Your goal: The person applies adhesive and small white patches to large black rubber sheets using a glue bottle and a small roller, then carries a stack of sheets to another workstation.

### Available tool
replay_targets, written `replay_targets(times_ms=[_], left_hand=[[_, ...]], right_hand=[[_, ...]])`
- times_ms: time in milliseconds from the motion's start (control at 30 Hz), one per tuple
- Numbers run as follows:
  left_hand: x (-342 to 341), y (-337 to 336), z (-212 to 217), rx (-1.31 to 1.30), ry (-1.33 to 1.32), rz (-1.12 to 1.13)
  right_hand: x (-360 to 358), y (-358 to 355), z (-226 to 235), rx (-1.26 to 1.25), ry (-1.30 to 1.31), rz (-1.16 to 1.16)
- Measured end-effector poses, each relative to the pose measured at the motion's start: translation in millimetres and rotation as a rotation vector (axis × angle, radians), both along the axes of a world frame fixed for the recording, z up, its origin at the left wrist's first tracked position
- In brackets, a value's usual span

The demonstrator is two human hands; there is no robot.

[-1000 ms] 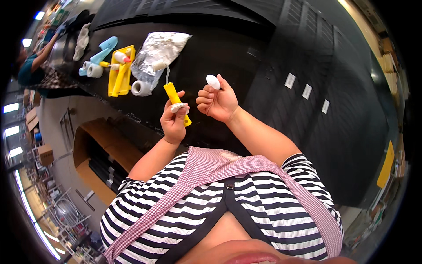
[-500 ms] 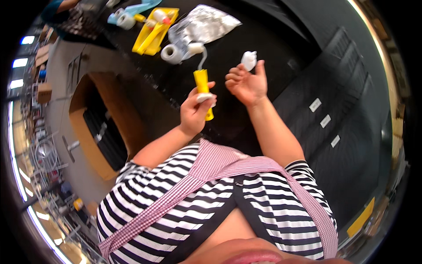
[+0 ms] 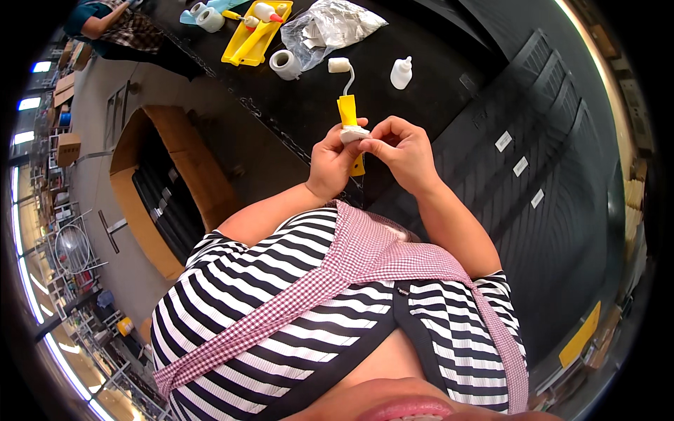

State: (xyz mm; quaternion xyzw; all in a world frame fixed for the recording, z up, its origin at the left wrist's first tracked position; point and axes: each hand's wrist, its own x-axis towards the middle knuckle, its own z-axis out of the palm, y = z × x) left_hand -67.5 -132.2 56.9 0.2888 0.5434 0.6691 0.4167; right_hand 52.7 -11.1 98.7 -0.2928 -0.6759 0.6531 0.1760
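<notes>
In my closed left hand (image 3: 333, 160) is a small paint roller with a yellow handle (image 3: 347, 111), held upright with its white sleeve (image 3: 338, 65) at the far end. Small white flat pieces (image 3: 354, 134), which look like a stack of labels, are held against the handle by the same fingers. My right hand (image 3: 406, 154) has closed in a pinch at the right edge of these pieces. Beyond it, a white squeeze bottle (image 3: 401, 73) with a narrow tip stands on the black table.
A yellow paint tray (image 3: 232, 52) holds a red-tipped bottle (image 3: 267, 12) and another roller. Nearby are a roll of white tape (image 3: 284, 64) and a clear bag (image 3: 330, 31). Black panels (image 3: 554, 231) lie right; an open carton (image 3: 144, 231) stands left; a person (image 3: 105, 28) stands far left.
My right hand has left the white bottle and come left and nearer, to the white pieces. My left hand, with the roller, has shifted slightly right.
</notes>
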Motion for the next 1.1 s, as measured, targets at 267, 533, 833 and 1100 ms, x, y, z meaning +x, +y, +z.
replay_targets(times_ms=[267, 533, 833, 1100], left_hand=[[-2, -9, -7, 0.039, -0.075, -0.085], [2, -12, 4, 0.048, -0.085, -0.025], [2, -16, 6, 0.076, -0.219, -0.048], [2, -16, 12, 0.068, -0.248, -0.054]], right_hand=[[3, -19, 9, 0.074, 0.002, -0.128], [1, -32, 3, 0.032, 0.086, -0.239], [3, -34, -1, -0.023, 0.031, -0.179], [4, -35, 5, 0.082, -0.018, -0.189]])
